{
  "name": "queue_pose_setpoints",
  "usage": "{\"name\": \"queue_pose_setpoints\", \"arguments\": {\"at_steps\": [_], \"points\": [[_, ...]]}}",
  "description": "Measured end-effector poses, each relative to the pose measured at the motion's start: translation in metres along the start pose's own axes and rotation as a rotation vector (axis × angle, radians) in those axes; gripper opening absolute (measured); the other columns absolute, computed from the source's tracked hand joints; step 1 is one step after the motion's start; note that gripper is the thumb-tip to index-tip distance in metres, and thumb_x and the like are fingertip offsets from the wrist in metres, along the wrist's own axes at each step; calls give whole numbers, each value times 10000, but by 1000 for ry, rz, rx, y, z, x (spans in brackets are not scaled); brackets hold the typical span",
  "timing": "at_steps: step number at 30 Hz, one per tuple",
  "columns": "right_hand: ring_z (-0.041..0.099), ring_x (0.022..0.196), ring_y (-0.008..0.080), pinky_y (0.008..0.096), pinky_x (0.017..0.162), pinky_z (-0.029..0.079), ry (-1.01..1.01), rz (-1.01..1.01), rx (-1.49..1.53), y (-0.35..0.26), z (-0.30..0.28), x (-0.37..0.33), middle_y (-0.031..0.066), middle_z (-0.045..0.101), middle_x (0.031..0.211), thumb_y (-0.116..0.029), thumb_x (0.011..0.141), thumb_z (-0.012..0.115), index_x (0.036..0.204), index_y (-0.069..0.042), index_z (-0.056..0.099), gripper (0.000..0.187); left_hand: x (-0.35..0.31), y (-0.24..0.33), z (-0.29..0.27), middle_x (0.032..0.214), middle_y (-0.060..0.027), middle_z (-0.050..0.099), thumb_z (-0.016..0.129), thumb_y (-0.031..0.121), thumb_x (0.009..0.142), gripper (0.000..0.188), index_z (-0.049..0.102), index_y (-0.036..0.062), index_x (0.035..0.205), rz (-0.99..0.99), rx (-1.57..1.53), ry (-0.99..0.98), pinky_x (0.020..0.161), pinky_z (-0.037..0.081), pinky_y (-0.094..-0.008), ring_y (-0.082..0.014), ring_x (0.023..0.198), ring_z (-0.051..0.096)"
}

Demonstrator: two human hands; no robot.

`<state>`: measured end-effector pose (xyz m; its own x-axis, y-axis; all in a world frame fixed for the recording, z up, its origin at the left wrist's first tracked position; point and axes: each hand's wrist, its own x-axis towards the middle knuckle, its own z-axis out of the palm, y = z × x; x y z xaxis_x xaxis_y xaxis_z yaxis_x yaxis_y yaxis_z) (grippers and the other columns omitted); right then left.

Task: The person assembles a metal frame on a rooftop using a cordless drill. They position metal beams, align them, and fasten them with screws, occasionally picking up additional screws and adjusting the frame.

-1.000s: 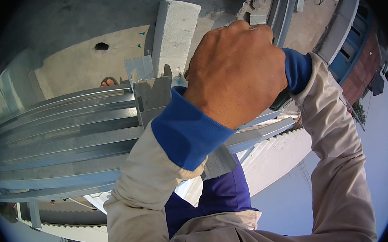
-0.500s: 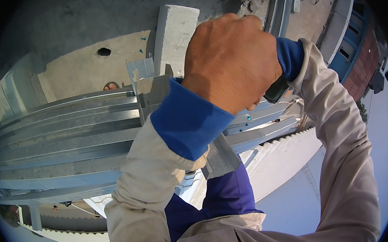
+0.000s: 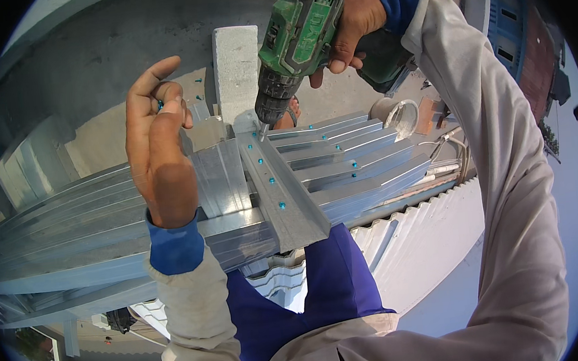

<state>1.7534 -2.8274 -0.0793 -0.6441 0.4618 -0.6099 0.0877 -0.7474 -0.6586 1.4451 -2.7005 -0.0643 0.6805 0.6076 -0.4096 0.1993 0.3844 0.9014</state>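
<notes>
Nearest, the right hand grips a green-and-black drill, cropped by the upper edge, its handle partly covered by fingers. The left hand, well apart, curls around a small teal screw, mostly hidden. The drill's bit meets or nearly meets, hard to tell which, the far end of a folded grey metal channel crossing shiny ridged beams. Beyond is a rough, pale block.

Side-by-side metal channels bear a crosswise channel and, to its right, small teal screws.
</notes>
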Motion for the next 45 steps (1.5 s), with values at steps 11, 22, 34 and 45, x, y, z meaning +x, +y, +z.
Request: {"name": "queue_pose_setpoints", "arguments": {"at_steps": [11,22,34,45], "points": [[708,884,225,355,799,590,1036,-348,622,32,315,-167,167,737,1148,-99,844,807,1307,-4,625,507,-179,24,-79,1251,-153,648,566,217,1066,371,548,-12,1358,-841,-472,-372,840,593,-273,-170,1051,678],[675,1114,222,390,996,523,684,-424,1059,68,507,-82,98,732,1185,-107,875,805,1278,-32,661,434,-275,21,21,1301,-170,634,520,55,1048,283,561,-32,1315,-935,-319,-350,1084,487,-368,-267,1233,624],[675,1096,193,356,972,529,654,-362,935,144,534,-187,118,733,1183,-48,875,769,1312,-20,629,460,-367,12,141,1271,-127,671,576,207,1063,323,582,36,1337,-776,-560,-77,911,565,-299,-202,1136,663],[674,986,144,309,896,531,455,-331,397,69,497,-243,59,764,1109,-165,877,800,1228,-71,723,372,-445,74,147,1282,-94,672,645,27,986,386,570,69,1362,-617,-794,177,951,610,-351,-236,1218,652]]}}
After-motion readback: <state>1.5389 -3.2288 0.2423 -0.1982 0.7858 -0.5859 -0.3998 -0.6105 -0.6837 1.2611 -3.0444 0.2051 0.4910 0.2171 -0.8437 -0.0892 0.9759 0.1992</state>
